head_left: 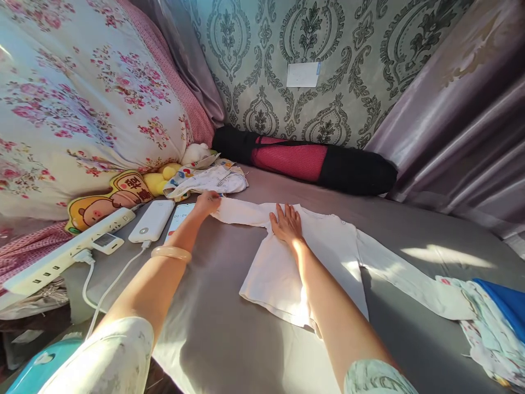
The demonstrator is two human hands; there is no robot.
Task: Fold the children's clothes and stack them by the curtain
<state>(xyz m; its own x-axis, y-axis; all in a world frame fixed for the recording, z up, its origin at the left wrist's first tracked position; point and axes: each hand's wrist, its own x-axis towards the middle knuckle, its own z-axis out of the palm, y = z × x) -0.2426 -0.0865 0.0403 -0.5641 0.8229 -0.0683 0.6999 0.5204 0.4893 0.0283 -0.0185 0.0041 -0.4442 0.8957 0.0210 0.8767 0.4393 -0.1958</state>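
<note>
A small white long-sleeved shirt [332, 249] lies spread on the grey sheet, both sleeves stretched out to the sides. At the end of its left-hand sleeve, my left hand [208, 203] is closed on the cuff. My right hand [287, 223] lies flat with fingers spread on the shirt near the shoulder, where that sleeve joins the body. The other sleeve runs right, its cuff resting against a pile of folded clothes [492, 323]. My right forearm hides part of the shirt's lower front.
Left of the shirt are a phone [180, 214], a white power bank [151, 221] with a cable, a small white device [108, 243] and a power strip [74, 249]. Behind lie crumpled printed cloths [213, 178], a cartoon cushion [109, 200] and a long black-and-red bag [303, 161] along the wall.
</note>
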